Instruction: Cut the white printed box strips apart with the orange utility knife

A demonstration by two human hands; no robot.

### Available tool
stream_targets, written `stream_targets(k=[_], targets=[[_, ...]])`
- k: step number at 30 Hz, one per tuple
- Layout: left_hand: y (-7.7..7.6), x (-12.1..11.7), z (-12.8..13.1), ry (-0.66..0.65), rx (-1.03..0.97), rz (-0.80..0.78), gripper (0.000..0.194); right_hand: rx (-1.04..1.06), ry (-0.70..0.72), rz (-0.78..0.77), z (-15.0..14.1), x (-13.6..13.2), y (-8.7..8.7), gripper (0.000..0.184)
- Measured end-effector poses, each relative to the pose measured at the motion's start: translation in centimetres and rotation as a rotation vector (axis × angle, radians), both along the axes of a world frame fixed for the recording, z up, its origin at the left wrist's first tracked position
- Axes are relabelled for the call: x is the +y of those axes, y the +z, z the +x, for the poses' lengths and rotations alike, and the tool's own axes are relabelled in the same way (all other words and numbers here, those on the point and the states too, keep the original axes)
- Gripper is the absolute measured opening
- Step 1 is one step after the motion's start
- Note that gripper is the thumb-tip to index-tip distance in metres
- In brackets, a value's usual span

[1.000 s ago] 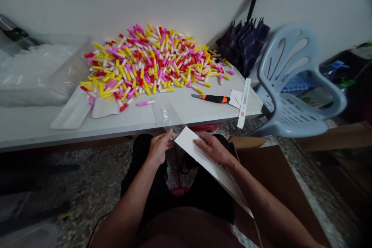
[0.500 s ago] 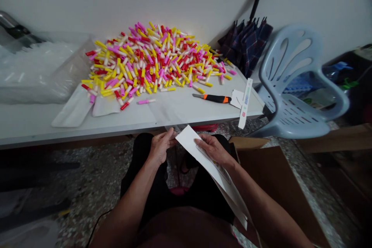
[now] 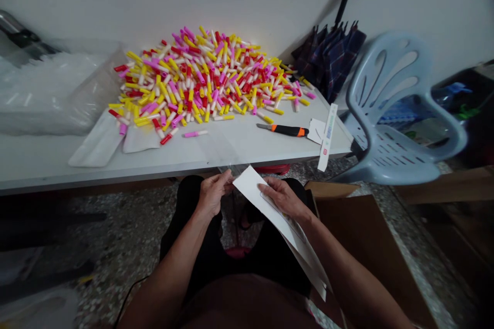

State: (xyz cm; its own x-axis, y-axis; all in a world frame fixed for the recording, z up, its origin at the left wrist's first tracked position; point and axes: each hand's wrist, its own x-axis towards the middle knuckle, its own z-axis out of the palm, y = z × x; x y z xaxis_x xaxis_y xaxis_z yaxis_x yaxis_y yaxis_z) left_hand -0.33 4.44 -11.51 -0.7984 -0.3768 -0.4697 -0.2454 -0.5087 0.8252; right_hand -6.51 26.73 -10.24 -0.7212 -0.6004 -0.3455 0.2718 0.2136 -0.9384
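Over my lap, my right hand [image 3: 283, 198] grips a stack of long white cards [image 3: 252, 189] that runs back under my forearm. My left hand [image 3: 214, 193] is closed, its fingertips pinching a clear plastic bag [image 3: 227, 153] at the near corner of the cards. The bag reaches up onto the front edge of the grey table [image 3: 46, 162]. A big pile of yellow, red, pink and white markers [image 3: 204, 79] lies on the table beyond my hands.
An orange and black utility knife [image 3: 284, 130], a paper strip [image 3: 327, 136] and a white tag lie at the table's right end. Clear plastic bags [image 3: 46, 92] are heaped at the left. A grey plastic chair [image 3: 393, 113], a folded umbrella [image 3: 328, 56] and a cardboard box [image 3: 370, 247] stand to the right.
My right hand has drawn the cards slightly toward me and they have fanned apart at the lower end. The clear bag has flattened against the table edge. My left hand has kept its pinch.
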Motion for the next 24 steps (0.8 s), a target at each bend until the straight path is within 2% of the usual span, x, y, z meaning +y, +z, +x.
stream_targets(k=[7,16,21,24], targets=[[-0.2,-0.1,0.1,-0.007,0.0,0.014,0.053,0.026,0.0,0.003,0.0,-0.1,-0.7,0.048],[-0.3,-0.2,0.0,0.02,-0.019,0.002,0.056,0.139,0.012,0.039,-0.1,-0.6,-0.1,0.047],[0.2,0.2,0.2,-0.055,0.015,-0.022,0.06,0.089,-0.008,0.004,-0.1,-0.7,-1.2,0.049],[0.3,0.4,0.2,-0.042,-0.009,-0.021,0.062,0.076,-0.02,-0.002,0.0,-0.8,-2.0,0.048]])
